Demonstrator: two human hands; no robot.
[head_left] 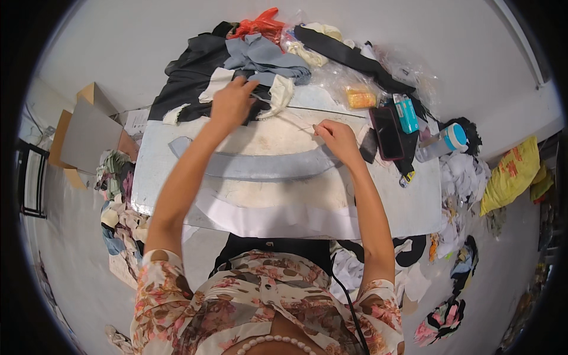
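My left hand (232, 105) reaches over the front of a pile of black cloth (186, 83). Its fingers point away, slightly blurred, beside a cream cloth scrap (216, 83). A thin pale strand (291, 120) runs from near those fingers toward my right hand (337, 139); whether the left fingers grip it is not clear. My right thumb and fingers are pressed together at the strand's other end, and what they pinch is too small to name. Below both hands a curved grey-blue fabric strip (260, 167) lies across the table, its right end close under my right hand.
A white cloth-like strip (278, 219) lies along the near edge of the table (402, 210). To the right are a phone (386, 133), a teal packet (406, 112) and a bottle with a blue lid (438, 145). Grey-blue cloth (263, 57) tops the pile. Scraps cover the floor on both sides.
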